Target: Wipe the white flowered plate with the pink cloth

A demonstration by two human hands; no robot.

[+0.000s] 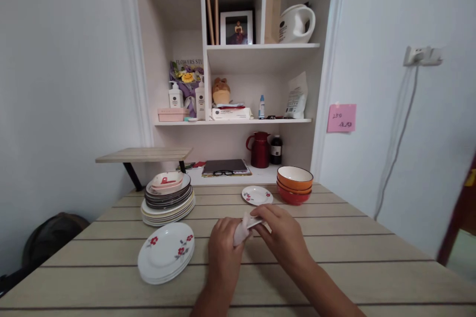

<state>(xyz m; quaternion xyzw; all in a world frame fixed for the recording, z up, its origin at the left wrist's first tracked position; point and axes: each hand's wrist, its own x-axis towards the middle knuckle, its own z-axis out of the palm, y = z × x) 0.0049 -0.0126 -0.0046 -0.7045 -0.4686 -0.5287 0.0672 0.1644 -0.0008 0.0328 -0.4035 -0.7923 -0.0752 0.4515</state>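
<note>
Over the middle of the table, my left hand (224,246) is closed around a crumpled white tissue or cloth (241,234). My right hand (281,235) pinches a thin, flat white object (254,222) whose near end meets the tissue. Its kind is hard to make out, as fingers and tissue cover most of it. Left of my hands lies a short stack of white plates (167,250) with red flowers. Beyond my right hand, a smaller flowered plate (257,195) rests flat beside a stack of orange and red bowls (295,183).
At the back left stands a tall stack of mixed plates (169,208) topped by small dishes (167,181), near a raised wooden shelf (145,155). A red thermos jug (260,150), a dark bottle (276,150) and a closed laptop (225,166) sit in the wall unit behind.
</note>
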